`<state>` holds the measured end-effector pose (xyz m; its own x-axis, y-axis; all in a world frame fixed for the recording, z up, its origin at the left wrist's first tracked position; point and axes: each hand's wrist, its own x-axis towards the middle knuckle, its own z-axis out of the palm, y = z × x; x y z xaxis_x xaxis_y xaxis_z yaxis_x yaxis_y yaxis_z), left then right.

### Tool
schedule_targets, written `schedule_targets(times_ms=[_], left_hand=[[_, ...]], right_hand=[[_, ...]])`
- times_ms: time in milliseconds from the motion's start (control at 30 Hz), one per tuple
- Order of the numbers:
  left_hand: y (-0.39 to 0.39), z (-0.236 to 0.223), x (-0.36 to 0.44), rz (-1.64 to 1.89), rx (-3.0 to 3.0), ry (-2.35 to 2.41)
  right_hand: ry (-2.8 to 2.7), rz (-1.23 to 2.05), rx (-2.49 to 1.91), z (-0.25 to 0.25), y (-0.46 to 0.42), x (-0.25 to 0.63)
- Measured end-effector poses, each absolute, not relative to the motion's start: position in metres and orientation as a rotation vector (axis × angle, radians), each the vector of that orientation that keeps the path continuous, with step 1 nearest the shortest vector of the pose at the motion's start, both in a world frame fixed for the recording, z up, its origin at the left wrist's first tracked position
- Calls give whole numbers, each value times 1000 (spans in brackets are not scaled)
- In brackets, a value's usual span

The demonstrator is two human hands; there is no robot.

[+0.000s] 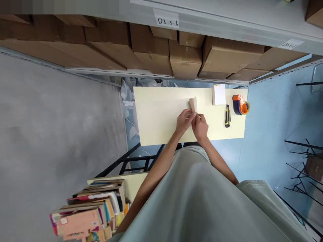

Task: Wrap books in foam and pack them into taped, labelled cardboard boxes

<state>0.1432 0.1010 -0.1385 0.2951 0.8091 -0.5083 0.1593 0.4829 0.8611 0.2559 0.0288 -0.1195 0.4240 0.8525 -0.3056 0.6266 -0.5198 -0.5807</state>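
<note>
My left hand (184,121) and my right hand (200,128) meet over the cream tabletop (161,131), fingers bent and pinching. Between them, a narrow tan strip (192,105), maybe cardboard or folded paper, points away from me. Both sets of fingertips close on its near end. A pale sheet edge shows beside the strip; whether it is paper or film I cannot tell. To the right lies a yellow-and-black utility knife (227,116). Farther right is an orange-and-blue tape dispenser (239,105), and a white box (219,94) stands near the far edge.
Cardboard boxes (185,60) fill a metal shelf (214,25) just beyond the table. Crumpled white plastic (126,92) lies past the table's left end. A stack of books or flattened packaging (85,215) sits at lower left. Black metal frames (302,174) stand at right.
</note>
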Motion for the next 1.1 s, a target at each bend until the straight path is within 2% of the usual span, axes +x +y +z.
schedule_targets(times_ms=[133, 267, 433, 667, 833, 1100], left_hand=[[112, -148, 119, 492, 1069, 1461], [121, -176, 93, 440, 1054, 1585], [128, -208, 77, 466, 932, 1472], [126, -220, 80, 454, 953, 1680], [121, -218, 80, 540, 896, 1697], [112, -214, 82, 561, 1044, 1776]], right_hand=[[-1389, 982, -2183, -135, 31, 221], [-1396, 1143, -1969, -154, 31, 228], [-1062, 1010, -2192, -183, 37, 279], [-766, 1204, -2251, -213, 63, 291], [-583, 1254, -2273, -211, 76, 284], [-707, 1240, -2160, -173, 74, 271]])
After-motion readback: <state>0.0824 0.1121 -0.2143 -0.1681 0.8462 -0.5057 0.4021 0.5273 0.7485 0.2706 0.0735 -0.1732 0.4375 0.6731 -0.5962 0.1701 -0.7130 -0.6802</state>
